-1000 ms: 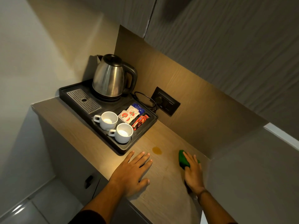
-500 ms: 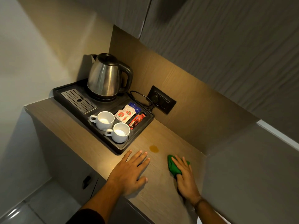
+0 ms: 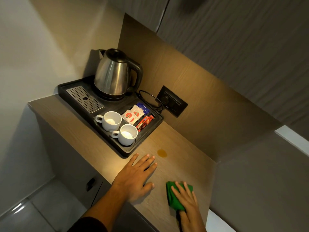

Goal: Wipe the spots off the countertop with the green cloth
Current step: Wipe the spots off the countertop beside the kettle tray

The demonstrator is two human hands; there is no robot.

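Note:
An amber spot (image 3: 162, 153) lies on the pale wood countertop (image 3: 180, 166), just right of the tray's near corner. My left hand (image 3: 135, 176) rests flat on the counter with its fingers spread, their tips a little left of the spot. My right hand (image 3: 188, 205) presses down on the folded green cloth (image 3: 173, 196) near the counter's front right, well below the spot. The cloth's left half shows; my palm and fingers cover the remainder.
A black tray (image 3: 123, 153) at the back left holds a steel kettle (image 3: 113, 76), two white cups (image 3: 112, 120), sachets (image 3: 133, 114) and a drip grid (image 3: 85, 99). A wall socket (image 3: 173, 101) with the kettle's cord sits on the backsplash. A side wall closes off the right.
My right hand has slid the green cloth toward me and to the left along the counter, away from the back wall. My left hand has stayed flat in place.

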